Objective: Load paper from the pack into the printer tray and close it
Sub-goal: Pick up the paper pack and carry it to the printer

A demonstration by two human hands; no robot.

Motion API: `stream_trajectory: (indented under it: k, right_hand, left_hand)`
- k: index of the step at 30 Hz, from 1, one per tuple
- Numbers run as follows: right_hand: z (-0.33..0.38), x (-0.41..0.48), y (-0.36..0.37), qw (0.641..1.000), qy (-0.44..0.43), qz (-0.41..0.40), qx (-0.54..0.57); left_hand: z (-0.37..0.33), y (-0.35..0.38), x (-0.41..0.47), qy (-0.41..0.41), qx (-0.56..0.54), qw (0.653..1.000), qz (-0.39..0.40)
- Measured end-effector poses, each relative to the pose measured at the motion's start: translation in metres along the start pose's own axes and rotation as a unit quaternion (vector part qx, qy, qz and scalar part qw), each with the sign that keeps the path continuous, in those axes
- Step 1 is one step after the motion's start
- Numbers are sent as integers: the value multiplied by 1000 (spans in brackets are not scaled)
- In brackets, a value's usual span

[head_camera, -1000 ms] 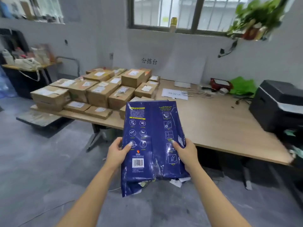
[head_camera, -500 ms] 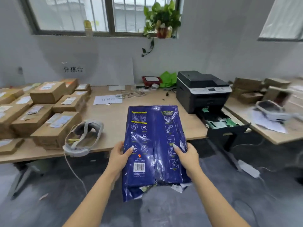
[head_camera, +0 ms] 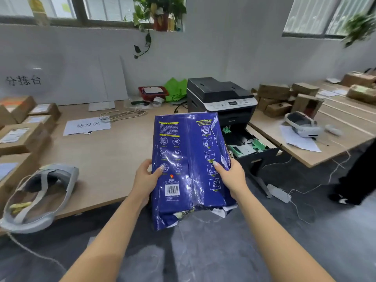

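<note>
- The pack [head_camera: 189, 169] of paper, in a glossy blue wrapper, is held upright in the air in front of the person, above the floor and just short of the surface [head_camera: 105, 159] edge
- The left hand [head_camera: 145, 180] clasps the pack's left edge, thumb pressed on the printed face and the other fingers hidden behind it
- The right hand [head_camera: 230, 177] clasps the right edge the same way, thumb on the face beside the column of icons
- The wrapper is torn open at the lower end, where ragged film and white scraps hang loose; sheets could likely slide out there if the pack is tipped that way
- Judged by its thickness and the two-handed hold, the pack looks fairly heavy and stiff as a block, though the film looks slick and crinkles under the thumbs
- A firmer hold would probably be on the paper stack itself, gripped through the torn end, rather than on the loose film
- Single sheets will be limp and prone to fan out, so a squared bundle pinched along both long edges seems best
- The printer [head_camera: 221, 98] sits on the surface beyond the pack, with its tray [head_camera: 247, 145] pulled out and open, green guides showing, no paper visible inside
</note>
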State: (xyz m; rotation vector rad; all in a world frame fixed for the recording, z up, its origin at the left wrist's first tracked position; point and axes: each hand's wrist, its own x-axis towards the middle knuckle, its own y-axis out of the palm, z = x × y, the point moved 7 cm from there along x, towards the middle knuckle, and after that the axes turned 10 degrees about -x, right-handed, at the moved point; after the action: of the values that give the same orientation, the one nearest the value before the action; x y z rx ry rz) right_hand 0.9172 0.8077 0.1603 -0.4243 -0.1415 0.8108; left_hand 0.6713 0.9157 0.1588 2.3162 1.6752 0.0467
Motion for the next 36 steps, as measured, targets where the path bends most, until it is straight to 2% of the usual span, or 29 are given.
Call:
stream_trajectory:
  k: [9,18,27,36]
  right_hand:
    - [-19,88,-12,1000,18,-3,8]
    - [-36,203,-16,999,24,40,-5]
    - [-22,295,29,993,-3,109,-47]
    - [-11,375,94,988,22,127,-81]
  left_hand:
    - [10,57,80,-20,14,1000,4]
    - [24,113,161,-10,27,998,-58]
    - [35,103,239,-13,28,991,-131]
    - [40,79,335,-34,28,985,-164]
